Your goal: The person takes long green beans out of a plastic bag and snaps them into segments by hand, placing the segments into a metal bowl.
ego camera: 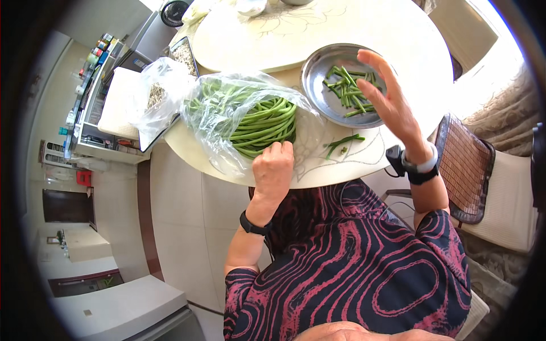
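A bundle of long green beans (pixel 266 123) lies on the table, partly covered by a clear plastic bag (pixel 213 128). My left hand (pixel 273 166) is curled at the bundle's near edge; its fingertips are hidden, so I cannot tell whether it grips a bean. Over the right side of a stainless steel bowl (pixel 318 104) hangs my right hand (pixel 390 98), fingers apart and holding nothing. Short cut bean pieces (pixel 349 91) lie inside the bowl. Between bowl and table edge are a few loose bean pieces (pixel 341 143) and a small green scrap (pixel 344 150).
Left of the beans, another clear plastic bag (pixel 166 81) holds dried strips, near a dark-rimmed tray (pixel 184 55) with similar contents. The table's raised round centre (pixel 239 47) lies beyond. A chair with a woven mat (pixel 467 170) stands at right.
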Demonstrator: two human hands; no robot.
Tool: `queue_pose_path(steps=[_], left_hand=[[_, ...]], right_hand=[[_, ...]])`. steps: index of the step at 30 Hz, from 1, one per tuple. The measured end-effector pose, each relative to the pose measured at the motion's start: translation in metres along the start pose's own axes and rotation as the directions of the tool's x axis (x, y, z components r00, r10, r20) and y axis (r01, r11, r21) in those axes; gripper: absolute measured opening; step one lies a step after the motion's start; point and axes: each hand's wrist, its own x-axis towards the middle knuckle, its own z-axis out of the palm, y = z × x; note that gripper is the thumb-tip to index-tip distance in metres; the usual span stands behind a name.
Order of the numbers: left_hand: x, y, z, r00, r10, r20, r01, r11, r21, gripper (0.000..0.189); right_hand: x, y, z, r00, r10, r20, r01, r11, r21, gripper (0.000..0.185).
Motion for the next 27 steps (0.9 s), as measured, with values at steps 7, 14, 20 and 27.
queue_pose_path(steps=[7,14,20,27], left_hand=[[0.009,-0.018,-0.001,0.972,-0.141,0.185,0.220,0.815,-0.536,0.013],[-0.003,-0.009,0.004,0.979,-0.197,0.042,0.193,0.859,-0.475,0.006],[-0.003,-0.011,0.006,0.990,-0.139,0.033,0.142,0.928,-0.345,0.010],[0.007,-0.046,-0.008,0.885,-0.181,0.429,0.464,0.276,-0.842,0.005]], right_hand=[[-0.064,-0.051,0.048,0.777,-0.239,0.582,0.215,0.970,0.111,0.038],[-0.091,-0.047,0.077,0.707,-0.033,0.706,0.249,0.947,-0.205,0.040],[-0.090,-0.037,0.082,0.726,-0.014,0.687,0.250,0.937,-0.246,0.036],[-0.091,-0.035,0.085,0.777,-0.135,0.615,0.336,0.915,-0.223,0.046]])
